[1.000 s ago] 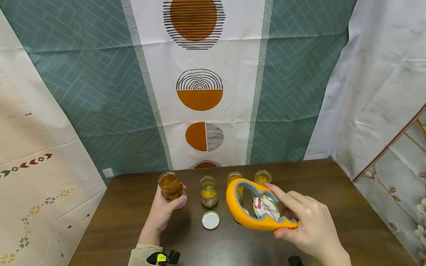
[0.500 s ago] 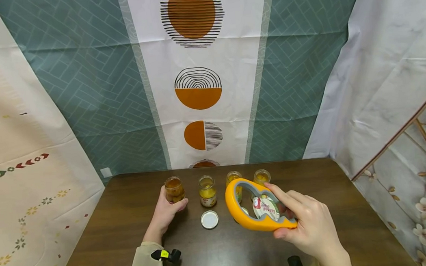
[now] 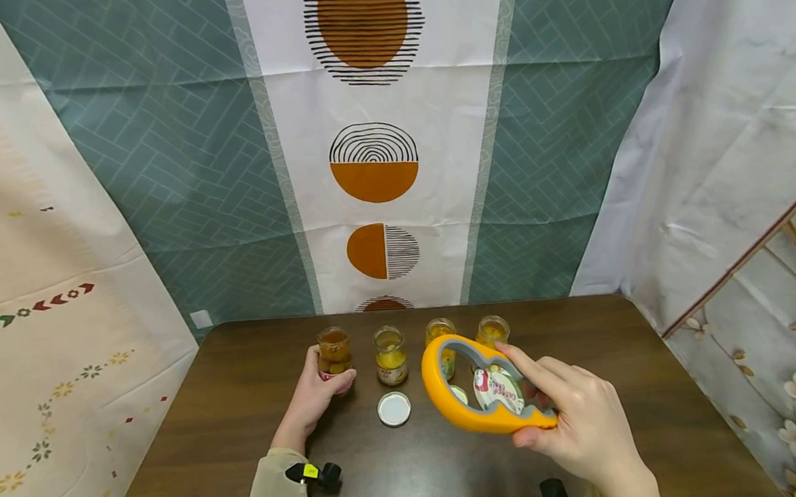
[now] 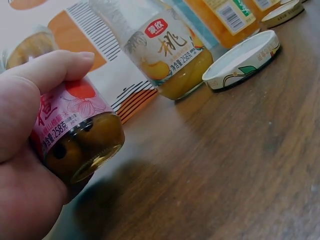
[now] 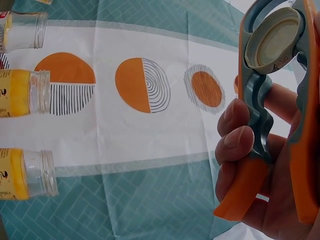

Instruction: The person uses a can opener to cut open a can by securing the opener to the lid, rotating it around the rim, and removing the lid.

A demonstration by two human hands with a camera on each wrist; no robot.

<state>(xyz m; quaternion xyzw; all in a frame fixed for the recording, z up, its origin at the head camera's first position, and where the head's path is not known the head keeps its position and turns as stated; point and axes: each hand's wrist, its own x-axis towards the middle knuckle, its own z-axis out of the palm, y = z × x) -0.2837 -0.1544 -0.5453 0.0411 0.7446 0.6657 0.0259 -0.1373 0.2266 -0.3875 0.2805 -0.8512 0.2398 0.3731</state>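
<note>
My left hand grips an uncapped glass jar of brown fruit at the left end of a row of jars. Its pink label shows in the left wrist view, where a shadow lies below it; whether its base touches the table I cannot tell. My right hand holds an orange and grey jar opener raised over the table. A printed lid sits inside the opener's grey toothed loop, its underside facing the right wrist camera.
Beside the held jar stands an open jar of yellow fruit. Two more open jars, one left and one right, are partly behind the opener. A white lid lies on the brown table. Patterned cloth hangs behind.
The left hand has moved the fruit jar rightward, closer to the row, and the jar has gone from tilted to upright. The right hand and opener have stayed almost still.
</note>
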